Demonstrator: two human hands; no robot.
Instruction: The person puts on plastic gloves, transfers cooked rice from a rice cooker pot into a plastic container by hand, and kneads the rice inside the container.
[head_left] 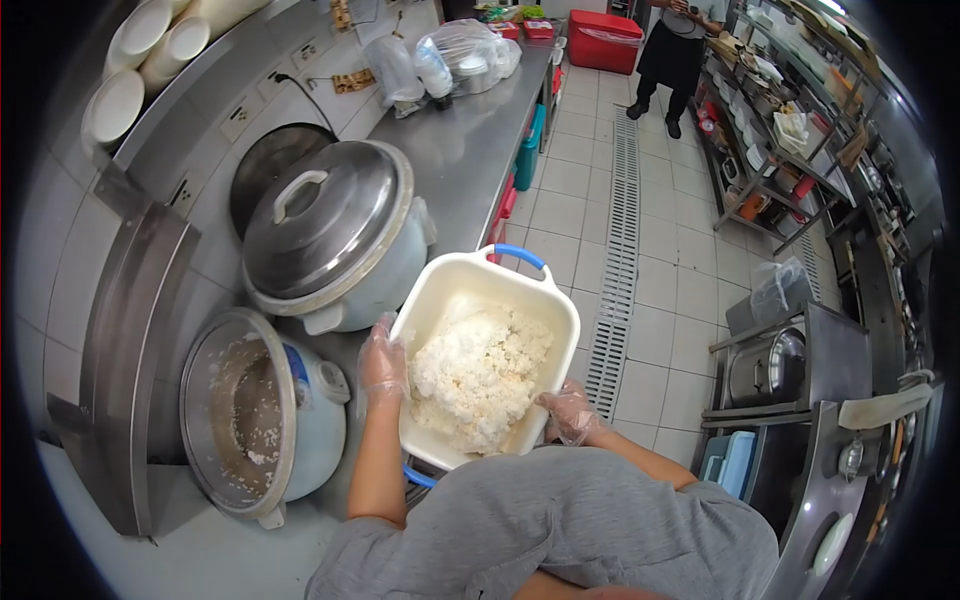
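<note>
A white basin (420, 310) with blue handles is held up in front of my body, tilted a little. Cooked rice (480, 365) is heaped inside it. My left hand (383, 362), in a clear plastic glove, grips the basin's left wall. On the opposite side, my right hand (570, 410), also gloved, holds the lower right edge; some of its fingers are hidden under the basin. To the left stands an open rice cooker (325, 420) with rice grains stuck to its inner pot. Behind it is a second rice cooker (365, 310) under a metal lid (335, 215).
A steel counter (465, 130) runs along the left wall, with plastic bags (470, 50) at its far end. Stacked white containers (115, 105) sit on a shelf above. A floor drain (615, 240) crosses the tiles. Another person (675, 60) stands far ahead. Shelving and a large pot (765, 370) are on the right.
</note>
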